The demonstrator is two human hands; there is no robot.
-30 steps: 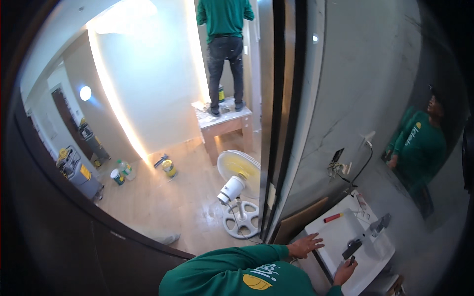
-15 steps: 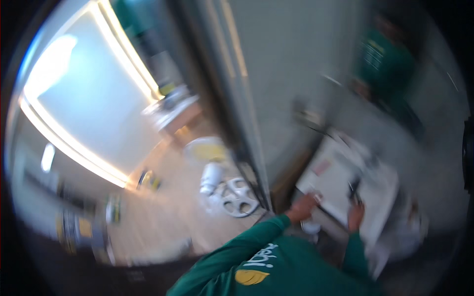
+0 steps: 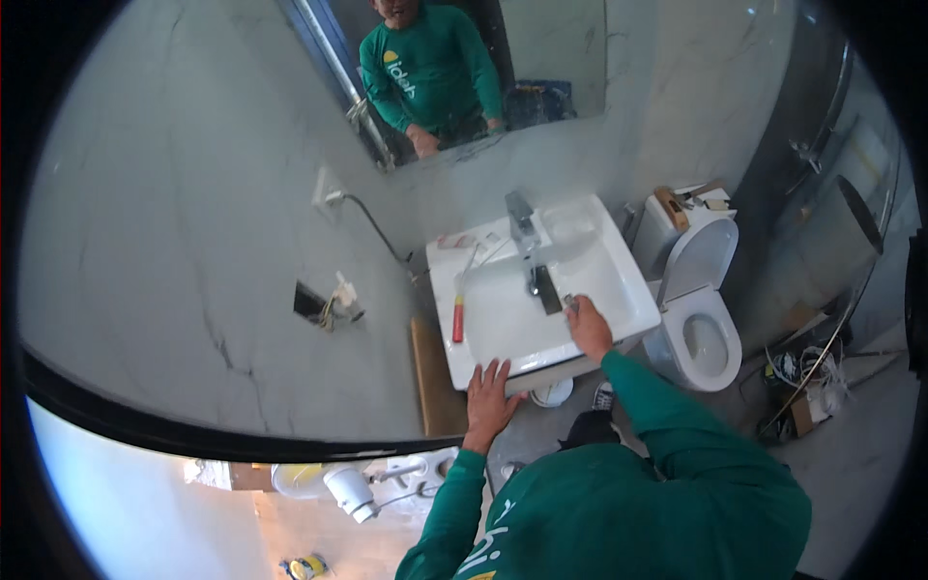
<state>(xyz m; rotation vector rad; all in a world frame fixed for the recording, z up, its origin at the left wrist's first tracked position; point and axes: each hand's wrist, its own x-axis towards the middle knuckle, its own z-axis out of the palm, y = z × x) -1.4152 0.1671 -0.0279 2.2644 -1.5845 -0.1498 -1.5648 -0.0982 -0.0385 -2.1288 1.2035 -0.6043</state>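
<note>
My left hand (image 3: 490,404) rests with fingers spread on the front edge of the white washbasin (image 3: 503,338). Over the basin's right front part, my right hand (image 3: 591,329) is closed, with a small greyish piece (image 3: 570,303) at its fingertips, too small to name. Just left of that hand lies a dark rectangular strip (image 3: 548,290) in the bowl. A chrome faucet (image 3: 522,220) stands at the basin's back. On the left side of the basin sits a screwdriver (image 3: 458,319) with a red handle, beside a small pale packet (image 3: 456,241).
To the right is a toilet (image 3: 709,338) with its lid raised, tools (image 3: 674,208) lying on its tank. Wires hang from a wall box (image 3: 324,307) on the left. A brown board (image 3: 435,382) leans beside the basin; a white bucket (image 3: 553,391) stands below. A mirror (image 3: 561,58) hangs behind.
The view has turned toward the basin and sharpened from a blur. My left hand now lies spread on the basin's front edge; my right hand is over the bowl.
</note>
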